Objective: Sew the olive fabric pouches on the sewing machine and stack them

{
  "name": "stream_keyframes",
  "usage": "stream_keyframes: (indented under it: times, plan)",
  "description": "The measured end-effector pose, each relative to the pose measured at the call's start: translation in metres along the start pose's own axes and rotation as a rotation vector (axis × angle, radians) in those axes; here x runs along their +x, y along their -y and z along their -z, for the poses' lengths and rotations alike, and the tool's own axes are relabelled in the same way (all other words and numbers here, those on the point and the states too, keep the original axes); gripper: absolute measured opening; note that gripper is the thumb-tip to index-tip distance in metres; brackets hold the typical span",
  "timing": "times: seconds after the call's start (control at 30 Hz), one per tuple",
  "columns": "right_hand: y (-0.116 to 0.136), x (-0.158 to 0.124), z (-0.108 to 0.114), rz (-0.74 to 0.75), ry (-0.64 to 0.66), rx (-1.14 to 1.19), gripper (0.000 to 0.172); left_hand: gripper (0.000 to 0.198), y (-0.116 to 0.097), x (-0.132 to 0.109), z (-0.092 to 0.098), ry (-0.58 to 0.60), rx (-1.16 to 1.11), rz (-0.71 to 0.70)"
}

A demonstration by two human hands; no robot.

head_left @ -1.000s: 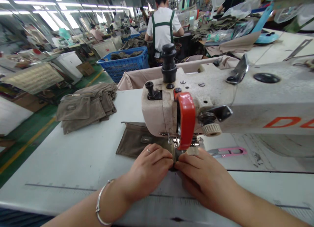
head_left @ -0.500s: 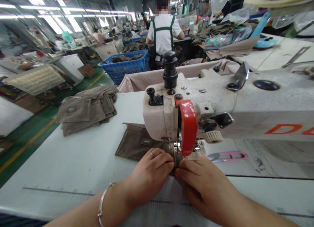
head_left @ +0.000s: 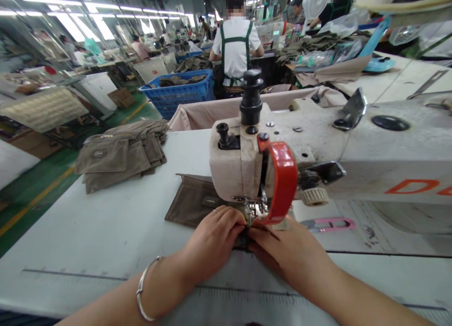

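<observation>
A brown fabric piece [head_left: 190, 200] with a small dark label lies on the white table, its right part under the head of the sewing machine [head_left: 325, 142]. Just in front of the presser foot [head_left: 252, 210], my left hand [head_left: 215, 239] is closed on the fabric's edge, fingertips pinching it. My right hand [head_left: 289, 253] meets it from the other side, fingers also closed on the cloth below the orange guard [head_left: 283, 182]. The fingertips of both hands nearly touch. The stitching spot itself is mostly hidden by the fingers and the guard.
Pink-handled thread snips [head_left: 334, 224] lie on the machine bed to the right. A stack of brown fabric pieces [head_left: 122, 154] sits at the table's left edge. Behind stand a blue crate [head_left: 180, 93] and a person in a white shirt [head_left: 236, 48]. A ruler scale [head_left: 247, 295] marks the front.
Both hands have moved slightly forward and closer to the presser foot, fingertips now nearer each other. The view has shifted a little, and the orange guard appears further right.
</observation>
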State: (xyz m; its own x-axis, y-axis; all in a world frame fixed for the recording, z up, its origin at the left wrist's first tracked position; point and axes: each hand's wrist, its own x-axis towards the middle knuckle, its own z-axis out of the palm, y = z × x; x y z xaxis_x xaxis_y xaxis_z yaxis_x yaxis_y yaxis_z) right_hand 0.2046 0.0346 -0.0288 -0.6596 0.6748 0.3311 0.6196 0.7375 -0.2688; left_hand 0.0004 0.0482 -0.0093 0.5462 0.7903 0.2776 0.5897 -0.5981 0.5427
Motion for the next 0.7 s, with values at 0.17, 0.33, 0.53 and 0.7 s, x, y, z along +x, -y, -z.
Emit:
stream_keyframes:
  times: [0.17,0.33,0.53,0.7]
  plan:
    - [0.003,0.004,-0.003,0.064,0.073,-0.146,0.022,0.014,0.000,-0.002,-0.001,-0.093,0.026,-0.034]
    - [0.003,0.002,-0.006,0.088,-0.117,-0.036,0.020,0.016,-0.002,-0.006,-0.004,-0.103,0.063,-0.151]
    - [0.008,-0.009,0.001,0.062,-0.155,0.107,0.017,0.021,-0.003,-0.012,-0.009,-0.002,0.228,-0.309]
    - [0.012,-0.008,0.005,0.064,-0.147,0.092,0.018,0.024,0.000,-0.013,-0.008,0.045,0.254,-0.311]
